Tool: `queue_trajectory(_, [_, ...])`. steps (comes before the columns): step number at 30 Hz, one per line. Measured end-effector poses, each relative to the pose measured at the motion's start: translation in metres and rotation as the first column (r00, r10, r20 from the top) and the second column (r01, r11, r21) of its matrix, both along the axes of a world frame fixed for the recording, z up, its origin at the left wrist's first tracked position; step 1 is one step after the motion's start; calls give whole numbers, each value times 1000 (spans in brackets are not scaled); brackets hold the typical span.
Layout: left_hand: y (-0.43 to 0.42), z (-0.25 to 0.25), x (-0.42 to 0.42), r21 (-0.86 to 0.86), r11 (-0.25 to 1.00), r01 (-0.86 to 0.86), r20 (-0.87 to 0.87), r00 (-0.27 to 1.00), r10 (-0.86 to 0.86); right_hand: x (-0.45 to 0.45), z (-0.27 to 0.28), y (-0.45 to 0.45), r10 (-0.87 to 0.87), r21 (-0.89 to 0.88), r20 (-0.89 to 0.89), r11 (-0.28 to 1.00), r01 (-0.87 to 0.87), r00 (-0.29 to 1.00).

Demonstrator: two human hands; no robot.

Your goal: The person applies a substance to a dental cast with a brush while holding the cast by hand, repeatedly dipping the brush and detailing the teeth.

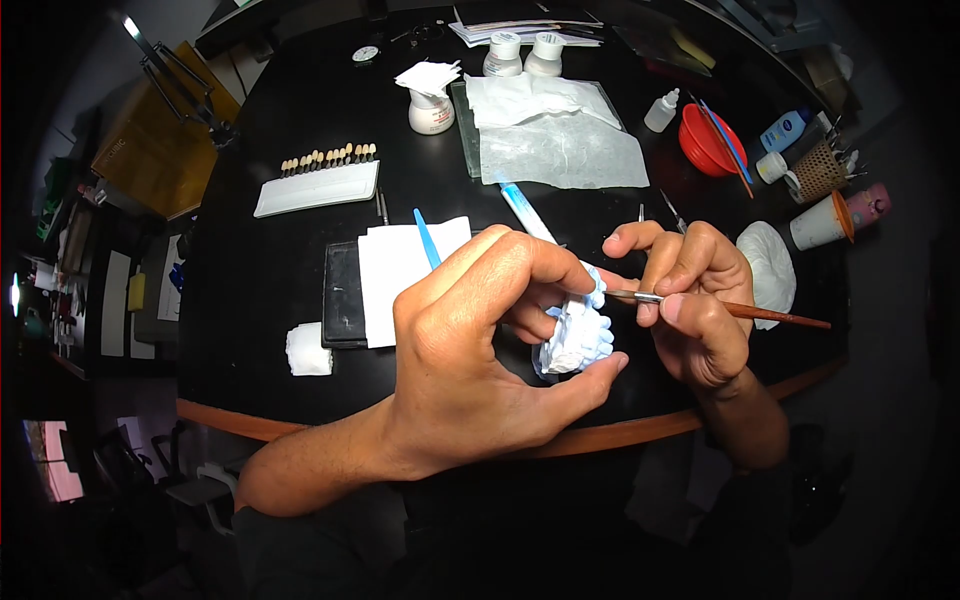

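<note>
My left hand [480, 350] is closed around a pale blue-white dental model [578, 340], its thumb below and fingers above and behind. The teeth of the model face right. In my right hand [700, 300] a thin brush [750, 312] with a reddish-brown wooden handle and metal ferrule is pinched between thumb and fingers. The brush points left, its tip at the upper part of the model; whether it touches I cannot tell. Behind my left hand lie a white paper pad [385, 285] on a dark block [343, 295] and a blue-handled tool [426, 238].
A tooth shade guide [320, 188] lies at the left, a folded white pad [308, 350] nearer. Farther back are a paper-covered glass slab [560, 150], white jars [504, 55] and a blue-white tube [525, 212]. On the right stand a red bowl [710, 140], a cup [820, 225] and crumpled tissue [768, 270].
</note>
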State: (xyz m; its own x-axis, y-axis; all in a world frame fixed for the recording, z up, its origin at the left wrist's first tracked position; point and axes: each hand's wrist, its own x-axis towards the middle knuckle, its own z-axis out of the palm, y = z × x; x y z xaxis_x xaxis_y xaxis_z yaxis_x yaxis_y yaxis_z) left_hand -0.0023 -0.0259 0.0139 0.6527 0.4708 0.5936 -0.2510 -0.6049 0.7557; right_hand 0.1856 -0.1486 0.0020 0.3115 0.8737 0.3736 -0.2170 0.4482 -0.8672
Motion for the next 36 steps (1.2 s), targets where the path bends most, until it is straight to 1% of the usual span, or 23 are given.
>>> queue_trajectory(9, [0, 1, 0, -3, 1000, -1, 3, 1000, 1, 0, -2, 0, 0, 9, 11, 1000, 0, 1000])
queue_trajectory(12, [0, 1, 0, 22, 1000, -1, 7, 1000, 1, -2, 0, 1, -35, 17, -33, 999, 36, 999])
queue_trajectory(16, [0, 0, 0, 13, 1000, 6, 5, 1000, -6, 0, -1, 0, -54, 49, -46, 997, 56, 997])
queue_trajectory(24, [-1, 0, 0, 12, 1000, 2, 4, 1000, -2, -3, 0, -1, -47, 48, -46, 998, 49, 998])
queue_trajectory(27, [0, 0, 0, 23, 1000, 0, 3, 1000, 0, -2, -1, -2, -40, 100, 96, 995, 31, 995])
queue_trajectory(30, [-2, 0, 1, -26, 1000, -17, 33, 999, 17, -2, -1, -3, -41, 110, 153, 994, 24, 987])
queue_trajectory(33, [0, 1, -1, 16, 1000, -6, -11, 1000, 6, -1, -1, -3, -43, 111, 165, 993, 25, 985])
queue_trajectory(36, [0, 1, -1, 6, 1000, -7, -16, 1000, 7, -1, -1, -3, -54, 109, 171, 993, 35, 984])
